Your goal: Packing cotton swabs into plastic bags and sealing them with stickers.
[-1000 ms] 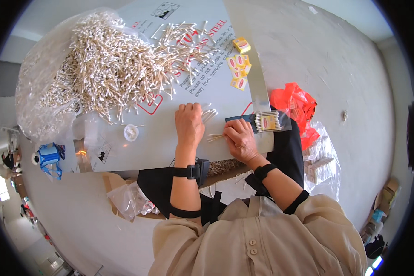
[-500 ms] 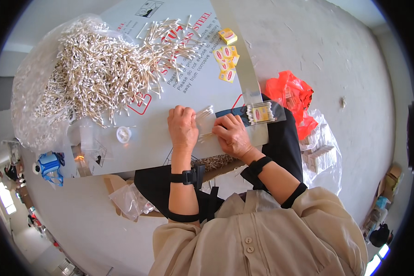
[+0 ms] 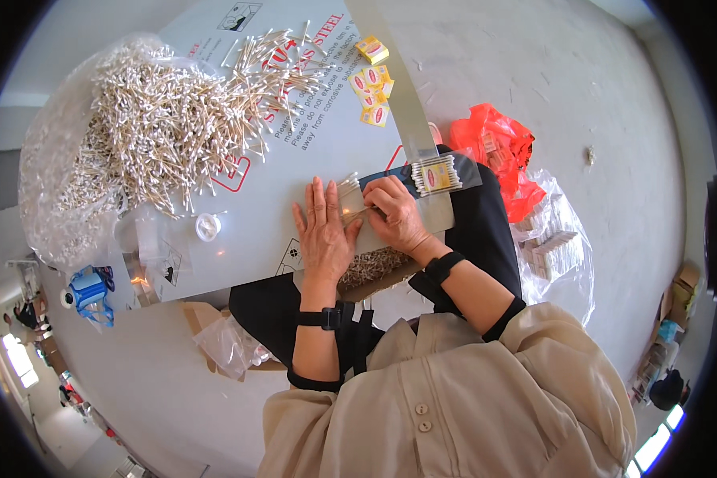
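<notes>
My left hand [image 3: 327,235] lies palm down on the metal-topped table [image 3: 255,227], fingers stretched and slightly apart. Beside its fingertips rests a small bunch of cotton swabs [image 3: 348,185]. My right hand [image 3: 397,213] is closed, thumb and fingers pinched on the ends of cotton swabs that reach toward the left hand; the fingers partly hide them. Just beyond the right hand, a clear bag [image 3: 468,170] holds a row of swabs and a yellow card [image 3: 435,175]. A dark blue strip [image 3: 402,174] lies against that bag, partly covered by the right hand.
A big heap of loose swabs [image 3: 159,119] spills from a clear sack at the far left. Yellow cards [image 3: 372,95] lie by the table's right edge. A small white tub [image 3: 208,227] stands at left. Red [image 3: 498,147] and clear bags [image 3: 554,247] sit right of the table.
My left hand has gone from curled fingers to a flat, spread palm on the table. The right hand stays pinched near the swabs. The whole view has shifted slightly.
</notes>
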The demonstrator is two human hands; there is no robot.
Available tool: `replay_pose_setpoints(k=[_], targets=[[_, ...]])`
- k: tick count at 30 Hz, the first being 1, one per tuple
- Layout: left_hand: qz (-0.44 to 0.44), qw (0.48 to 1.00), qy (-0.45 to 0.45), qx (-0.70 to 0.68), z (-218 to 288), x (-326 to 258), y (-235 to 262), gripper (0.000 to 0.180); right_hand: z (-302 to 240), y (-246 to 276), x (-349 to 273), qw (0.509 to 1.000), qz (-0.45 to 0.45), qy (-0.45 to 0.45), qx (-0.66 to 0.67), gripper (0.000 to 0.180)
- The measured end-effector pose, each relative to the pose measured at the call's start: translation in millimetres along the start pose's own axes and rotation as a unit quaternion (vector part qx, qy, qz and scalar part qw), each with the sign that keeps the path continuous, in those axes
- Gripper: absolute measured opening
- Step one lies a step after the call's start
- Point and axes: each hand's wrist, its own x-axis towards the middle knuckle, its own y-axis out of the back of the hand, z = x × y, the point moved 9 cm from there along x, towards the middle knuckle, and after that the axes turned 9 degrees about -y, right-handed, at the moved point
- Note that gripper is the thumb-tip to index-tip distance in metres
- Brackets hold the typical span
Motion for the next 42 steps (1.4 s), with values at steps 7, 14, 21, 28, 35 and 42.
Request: replay_pose_setpoints(k=[7, 14, 21, 28, 35, 42], targets=[[0.007, 1.000, -0.019, 0.003, -0.2, -0.8, -3.7, 0.075, -5.6, -8.7, 8.5, 0.994, -0.008, 0.021, -0.104, 0.008], [0.022, 0.999, -0.018, -0.026, -5.5, -1.6, -4.9, 0.072, -15.0, -9.8, 2.0, 0.980, -0.060, 0.101, -0.161, 0.005], [0.036, 0.999, -0.013, -0.023, -4.2, -2.3, -4.8, 0.070, -3.2, -33.1, 20.6, 0.949, -0.202, 0.030, -0.241, 0.012], [0.047, 0.997, -0.003, -0.055, -6.9, -2.2, -4.2, 0.070, 0.2, -29.8, 25.4, 0.956, -0.195, 0.005, -0.221, 0.013], [0.057, 0.998, -0.008, -0.031, -0.6, -1.1, -2.1, 0.072, -3.4, -16.2, 26.3, 0.981, -0.122, -0.006, -0.148, 0.009], [-0.013, 0.999, -0.036, -0.017, 14.3, 0.5, -13.5, 0.070, 17.0, 22.7, -4.7, 0.977, 0.089, -0.141, 0.134, 0.018]])
